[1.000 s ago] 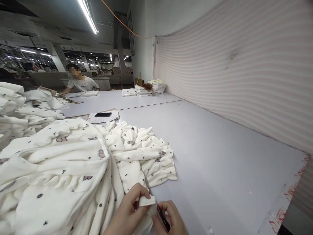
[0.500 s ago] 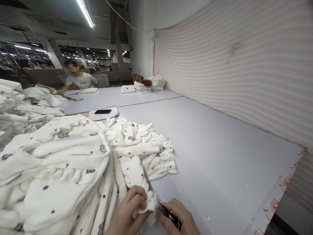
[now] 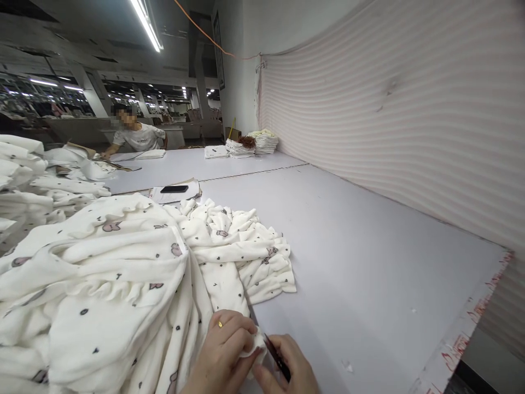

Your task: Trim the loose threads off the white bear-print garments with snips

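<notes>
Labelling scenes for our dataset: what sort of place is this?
Probably a garment workshop: white printed garments heaped on a broad worktable, a co-worker farther back, and strip lights over a large hall.

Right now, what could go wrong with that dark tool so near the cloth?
If sharp, the dark tool in the right hand might nick the left hand, which is close by. A slip might also snag the white cloth that the left hand grips.
</notes>
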{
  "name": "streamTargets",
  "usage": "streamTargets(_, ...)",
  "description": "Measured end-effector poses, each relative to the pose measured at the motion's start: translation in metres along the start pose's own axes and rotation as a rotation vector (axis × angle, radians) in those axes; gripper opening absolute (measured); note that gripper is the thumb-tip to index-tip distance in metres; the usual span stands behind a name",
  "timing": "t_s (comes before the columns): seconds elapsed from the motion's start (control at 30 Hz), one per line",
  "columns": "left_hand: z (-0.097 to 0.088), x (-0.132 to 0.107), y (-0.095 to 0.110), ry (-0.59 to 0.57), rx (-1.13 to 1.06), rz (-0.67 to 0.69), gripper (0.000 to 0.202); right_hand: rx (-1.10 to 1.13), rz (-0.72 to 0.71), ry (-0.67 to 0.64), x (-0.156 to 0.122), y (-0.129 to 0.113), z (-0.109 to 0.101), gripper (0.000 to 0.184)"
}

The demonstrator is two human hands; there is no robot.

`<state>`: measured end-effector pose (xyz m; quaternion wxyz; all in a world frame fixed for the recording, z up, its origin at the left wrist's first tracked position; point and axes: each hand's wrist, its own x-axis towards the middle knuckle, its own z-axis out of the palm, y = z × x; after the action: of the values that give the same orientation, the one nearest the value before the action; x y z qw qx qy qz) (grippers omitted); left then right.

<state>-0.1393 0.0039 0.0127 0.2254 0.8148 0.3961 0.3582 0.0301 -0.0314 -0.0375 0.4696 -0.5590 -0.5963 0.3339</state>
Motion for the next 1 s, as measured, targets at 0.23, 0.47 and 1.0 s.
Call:
streamTargets(0.23, 0.0, 0.008, 0.002, -0.149, -0.911, -0.786, 0.037, -0.051, -0.062, 0.175, 0.022, 0.002, 0.007, 0.013)
streamTargets(0.47, 0.012, 0.007, -0.005, -0.028, -1.223, -0.886, 0.04, 0.069, -0.053, 0.094, 0.015, 0.001, 0.006, 0.025)
streamTargets(1.0, 0.016, 0.009, -0.013, -0.195, -0.938, -0.754, 0.047, -0.094, -0.061, 0.078, 0.02, 0.006, 0.012, 0.029)
